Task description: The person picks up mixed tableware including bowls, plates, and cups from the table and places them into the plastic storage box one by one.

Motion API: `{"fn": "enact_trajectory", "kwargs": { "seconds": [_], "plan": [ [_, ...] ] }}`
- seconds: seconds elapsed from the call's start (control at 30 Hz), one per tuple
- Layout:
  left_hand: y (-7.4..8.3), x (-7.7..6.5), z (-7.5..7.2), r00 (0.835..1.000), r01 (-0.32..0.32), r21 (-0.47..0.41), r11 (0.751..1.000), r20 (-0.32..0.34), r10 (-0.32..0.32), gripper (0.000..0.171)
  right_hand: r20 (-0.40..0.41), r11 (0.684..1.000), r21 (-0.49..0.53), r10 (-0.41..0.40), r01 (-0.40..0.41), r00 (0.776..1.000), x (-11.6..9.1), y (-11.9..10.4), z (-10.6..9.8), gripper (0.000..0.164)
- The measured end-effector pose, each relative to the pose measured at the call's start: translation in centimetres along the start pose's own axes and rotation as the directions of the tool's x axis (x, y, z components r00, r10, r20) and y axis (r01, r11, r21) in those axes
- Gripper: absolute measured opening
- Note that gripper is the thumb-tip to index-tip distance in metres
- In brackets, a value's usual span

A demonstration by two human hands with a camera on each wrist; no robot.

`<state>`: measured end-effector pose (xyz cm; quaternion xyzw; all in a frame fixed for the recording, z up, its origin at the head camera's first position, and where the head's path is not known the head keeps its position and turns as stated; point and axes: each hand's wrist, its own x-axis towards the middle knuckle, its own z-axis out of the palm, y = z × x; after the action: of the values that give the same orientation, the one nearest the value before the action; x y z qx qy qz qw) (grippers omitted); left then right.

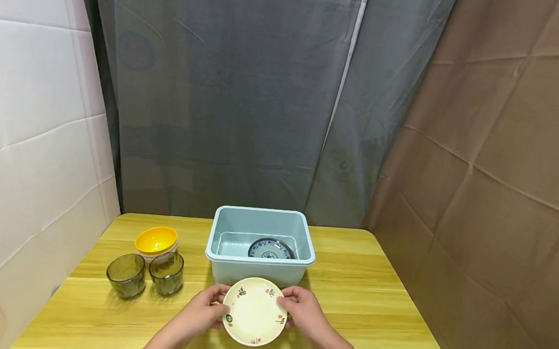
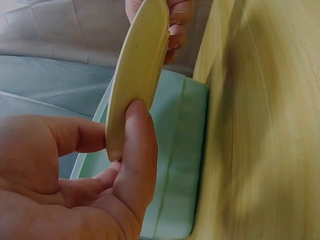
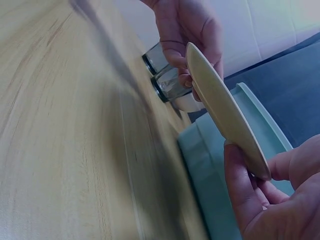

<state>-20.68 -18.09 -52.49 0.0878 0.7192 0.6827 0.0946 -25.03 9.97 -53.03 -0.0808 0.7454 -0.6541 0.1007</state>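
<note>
A cream plate with small dark and red motifs round its rim is held above the table, in front of the basin. My left hand pinches its left edge, thumb on the upper face and fingers beneath. At the opposite edge my right hand grips it the same way. Both wrist views show the plate edge-on, raised off the wood. Just behind it stands a light blue plastic basin. Inside the basin lies a blue-and-white patterned plate, its near part hidden by the basin's front wall.
Left of the basin, two dark transparent glasses stand side by side on the wooden table. Behind them is a yellow bowl stacked on a paler one. Grey, white and brown cloths hang round the table.
</note>
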Motion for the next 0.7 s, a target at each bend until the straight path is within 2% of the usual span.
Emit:
{"fn": "enact_trajectory", "kwargs": {
  "seconds": [0.27, 0.57, 0.7],
  "plan": [
    [0.2, -0.1, -0.3, 0.999, 0.009, 0.010, 1.000, -0.050, -0.008, 0.050, 0.051, 1.000, 0.013, 0.000, -0.001, 0.999, -0.3, -0.4, 0.1, 0.023],
    [0.8, -0.5, -1.2, 0.999, 0.007, 0.010, 1.000, -0.033, -0.007, 0.052, 0.100, 1.000, 0.000, -0.012, 0.012, 0.995, -0.6, -0.8, -0.5, 0.032],
    [1.7, -0.9, -2.1, 0.999, 0.016, 0.055, 0.998, -0.038, -0.014, 0.051, 0.126, 0.999, -0.041, -0.025, 0.030, 0.992, -0.6, -0.8, -1.5, 0.034]
  ]
}}
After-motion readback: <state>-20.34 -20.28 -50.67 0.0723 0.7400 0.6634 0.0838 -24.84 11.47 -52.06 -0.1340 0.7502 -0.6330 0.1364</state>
